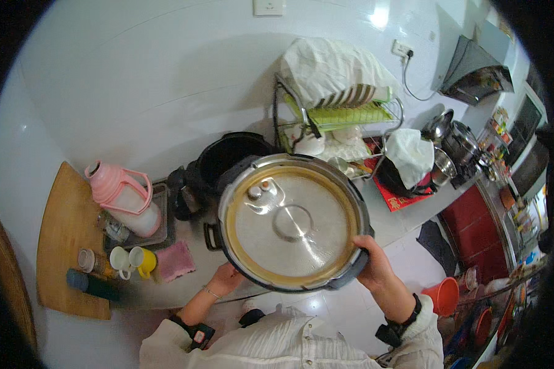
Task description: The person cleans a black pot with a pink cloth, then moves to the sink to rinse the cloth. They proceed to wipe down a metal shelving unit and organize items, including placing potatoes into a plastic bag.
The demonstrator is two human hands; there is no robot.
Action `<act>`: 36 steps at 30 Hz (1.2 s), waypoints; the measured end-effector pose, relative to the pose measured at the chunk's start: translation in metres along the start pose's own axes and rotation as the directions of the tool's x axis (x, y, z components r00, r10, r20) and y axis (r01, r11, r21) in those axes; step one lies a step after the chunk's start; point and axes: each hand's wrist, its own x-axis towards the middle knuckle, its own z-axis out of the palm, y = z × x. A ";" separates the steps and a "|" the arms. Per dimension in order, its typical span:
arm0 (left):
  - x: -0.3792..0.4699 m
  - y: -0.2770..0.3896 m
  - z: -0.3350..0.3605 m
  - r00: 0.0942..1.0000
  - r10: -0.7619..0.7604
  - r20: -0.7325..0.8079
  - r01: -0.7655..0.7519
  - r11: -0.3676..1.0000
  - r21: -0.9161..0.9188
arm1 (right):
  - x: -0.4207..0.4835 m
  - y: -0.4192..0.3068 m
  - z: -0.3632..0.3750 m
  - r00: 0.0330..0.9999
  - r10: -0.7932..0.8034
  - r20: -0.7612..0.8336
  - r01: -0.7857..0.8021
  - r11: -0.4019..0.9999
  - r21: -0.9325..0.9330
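Note:
A round metal pressure cooker lid (267,240) is held up before me, its underside with the sealing ring and valve facing the camera. My right hand (374,265) grips its black rim at the lower right, the thumb over the edge. My left hand (228,279) is at the lower left of the lid, its fingers hidden behind it, so its hold is unclear. Behind the lid stands a black pot or cooker body (233,150), partly covered from view. A pink cloth (176,260) lies on the counter left of my left hand.
Left on the counter are a pink thermos jug (127,198) on a tray, a white mug (120,259), a yellow mug (143,259) and a dark green bottle (90,283). A dish rack (351,121) with a white cloth stands behind; pots (459,140) are farther right.

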 end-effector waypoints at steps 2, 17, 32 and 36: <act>-0.021 -0.009 -0.018 0.984 -0.178 -0.006 0.178 0.983 0.044 | 0.032 0.007 0.039 1.000 0.010 -0.030 -0.011 1.000 -0.011; -0.097 -0.128 -0.099 0.947 -0.251 -0.199 0.190 0.940 -0.283 | 0.190 0.043 0.143 0.995 -0.096 0.016 0.093 0.987 0.134; -0.023 -0.112 -0.115 0.959 -0.179 0.222 0.223 0.955 -0.196 | 0.009 0.055 0.063 0.976 0.018 -0.216 -0.034 0.997 -0.071; -0.009 -0.116 -0.111 0.950 -0.128 0.286 0.205 0.945 -0.257 | 0.004 0.068 0.061 0.956 0.033 -0.291 -0.037 0.999 -0.008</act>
